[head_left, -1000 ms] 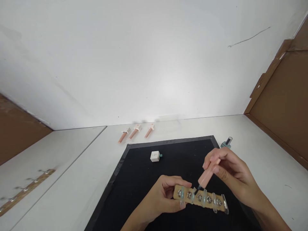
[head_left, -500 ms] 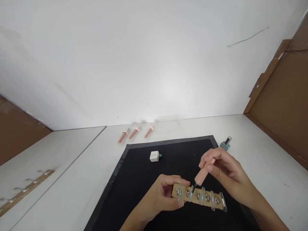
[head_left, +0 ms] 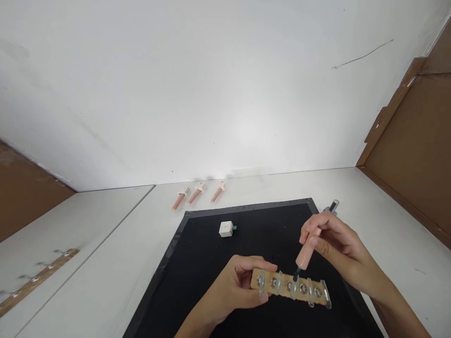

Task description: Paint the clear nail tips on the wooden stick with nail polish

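Observation:
My left hand [head_left: 239, 286] is closed on the left end of a tan nail display strip [head_left: 303, 291] with round metal studs. Several clear false nails [head_left: 310, 292] stand across the strip, some with a pale green tint. Between the thumb and fingers of my right hand [head_left: 334, 244] is a pink-handled nail polish brush [head_left: 306, 254]. Its dark tip touches or nearly touches the middle nail. An uncapped white polish bottle [head_left: 226, 229] with a green neck lies on its side on the black mat [head_left: 260, 244], beyond my left hand.
Several pink-capped polish bottles [head_left: 197, 192] lie near the wall. A teal bottle with a dark silver cap [head_left: 333, 206] sits behind my right hand, partly hidden. Another studded strip [head_left: 38, 279] lies at far left. Brown cardboard panels [head_left: 412, 141] flank the table.
My right hand has moved right with the brush, from the second nail to the middle one. My left hand and the strip have shifted very slightly left.

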Demonstrator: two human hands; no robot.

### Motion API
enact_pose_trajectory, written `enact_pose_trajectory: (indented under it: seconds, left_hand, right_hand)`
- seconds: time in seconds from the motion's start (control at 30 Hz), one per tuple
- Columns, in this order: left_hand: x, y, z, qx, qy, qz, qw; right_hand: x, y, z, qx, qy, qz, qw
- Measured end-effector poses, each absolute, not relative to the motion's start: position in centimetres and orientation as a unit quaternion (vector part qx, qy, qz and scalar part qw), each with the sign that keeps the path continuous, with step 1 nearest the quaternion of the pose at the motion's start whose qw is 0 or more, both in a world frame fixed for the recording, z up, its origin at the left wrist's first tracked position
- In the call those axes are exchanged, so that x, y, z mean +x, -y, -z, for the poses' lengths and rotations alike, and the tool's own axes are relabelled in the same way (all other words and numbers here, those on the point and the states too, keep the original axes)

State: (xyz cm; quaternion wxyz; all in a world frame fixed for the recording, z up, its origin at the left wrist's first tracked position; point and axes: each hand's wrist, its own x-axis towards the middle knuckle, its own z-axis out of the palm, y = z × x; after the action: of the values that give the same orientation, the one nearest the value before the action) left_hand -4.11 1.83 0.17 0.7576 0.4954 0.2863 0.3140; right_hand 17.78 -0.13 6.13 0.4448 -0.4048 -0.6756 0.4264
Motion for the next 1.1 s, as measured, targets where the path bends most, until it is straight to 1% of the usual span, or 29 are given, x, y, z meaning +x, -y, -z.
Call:
enact_pose_trajectory:
  seconds: [0.17,0.27,0.37,0.47,0.57,0.7,0.77,0.83,0.93,1.1]
  left_hand:
    - [-4.2,-1.7,-0.2,0.492,-0.286,-0.313,0.760]
    - [-4.2,-1.8,-0.5,0.491,-0.283,-0.312,0.763]
    - [-4.2,-1.7,-0.6,0.493,-0.284,-0.316,0.759]
    - [-4.2,-1.7,-0.6,0.488,-0.290,-0.319,0.759]
    - [-4.2,-1.7,-0.5,0.485,-0.295,-0.317,0.760]
    - [-4.3,-1.7,-0.3,0.485,-0.292,-0.321,0.760]
    - [-4.4,-1.7,-0.3,0.485,-0.293,-0.325,0.757]
    - [-4.4,-1.7,-0.4,0.480,-0.298,-0.322,0.759]
    - [-4.4,-1.7,-0.7,0.461,-0.322,-0.305,0.768]
    - [-3.9,-1.7,-0.5,0.448,-0.402,-0.259,0.755]
  right_hand:
    - [18.3,-0.1,-6.0,-0.412,0.647,-0.403,0.499]
    - [18.0,0.2,-6.1,-0.387,0.650,-0.432,0.491]
    - [17.8,0.2,-6.1,-0.398,0.652,-0.439,0.474]
    - [18.1,-0.1,-6.0,-0.419,0.634,-0.414,0.501]
    - [18.1,-0.1,-5.9,-0.406,0.624,-0.406,0.530]
    - [17.8,-0.1,-5.7,-0.372,0.632,-0.439,0.518]
    - [17.9,-0.3,-5.5,-0.392,0.629,-0.430,0.515]
    - [18.2,-0.8,-5.2,-0.413,0.618,-0.401,0.536]
    - [18.8,-1.6,-4.6,-0.428,0.578,-0.377,0.584]
    - [18.9,-2.4,-3.9,-0.435,0.558,-0.388,0.591]
